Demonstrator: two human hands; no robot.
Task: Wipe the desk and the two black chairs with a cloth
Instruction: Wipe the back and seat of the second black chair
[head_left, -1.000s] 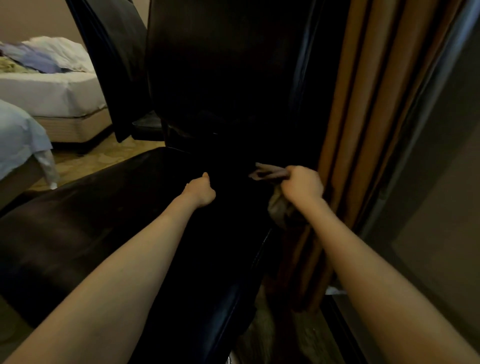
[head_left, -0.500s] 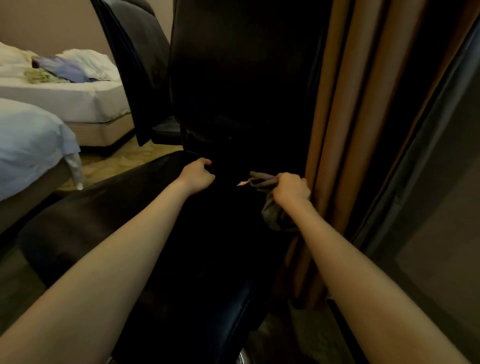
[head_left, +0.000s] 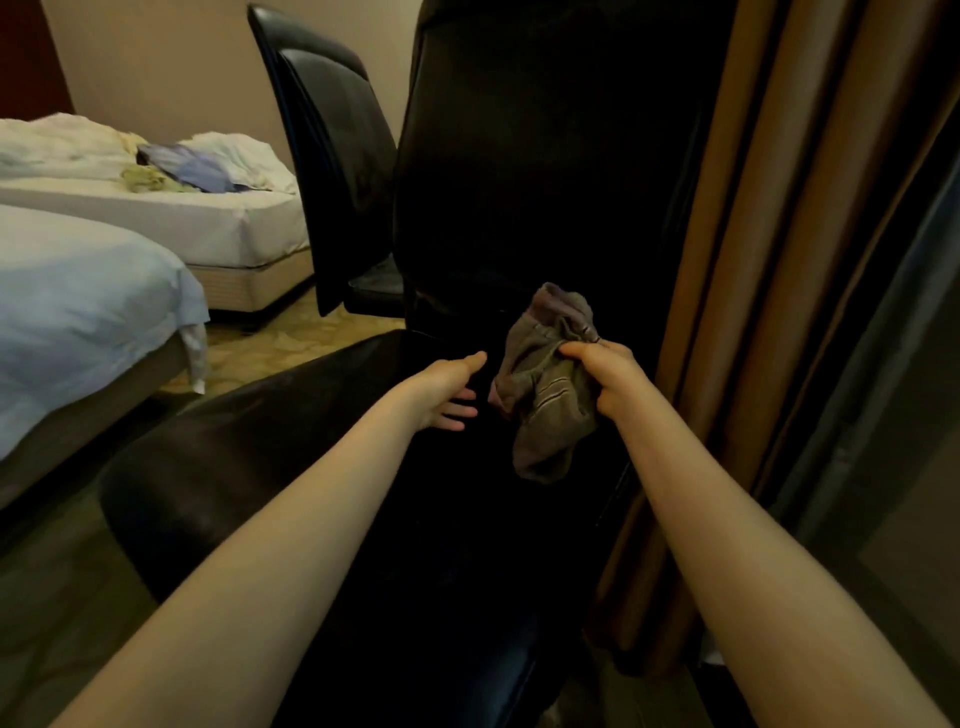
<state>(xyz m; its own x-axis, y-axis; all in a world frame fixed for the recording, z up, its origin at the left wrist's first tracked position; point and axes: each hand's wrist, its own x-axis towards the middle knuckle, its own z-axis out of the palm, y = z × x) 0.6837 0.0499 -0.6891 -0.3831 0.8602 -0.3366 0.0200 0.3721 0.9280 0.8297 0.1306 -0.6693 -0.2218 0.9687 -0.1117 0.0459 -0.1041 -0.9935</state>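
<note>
A black leather chair (head_left: 545, 171) fills the middle of the view, its tall backrest upright and its glossy seat (head_left: 291, 431) stretching toward me. My right hand (head_left: 605, 382) grips a crumpled grey-brown cloth (head_left: 545, 395) that hangs bunched in the air in front of the lower backrest. My left hand (head_left: 449, 392) hovers over the back of the seat just left of the cloth, fingers spread and empty. A second black chair (head_left: 337, 156) stands behind and to the left. The desk is not in view.
Brown curtains (head_left: 769, 260) hang right beside the chair, with a dark window pane (head_left: 893, 415) further right. Two beds (head_left: 78, 312) with white sheets and piled laundry (head_left: 197, 166) stand at left. Patterned carpet (head_left: 291, 338) shows between the beds and chairs.
My right hand lifted the cloth off the seat crease, and it now hangs unfolded in the air. My left hand opened from a fist. The view shifted right, showing more of the beds.
</note>
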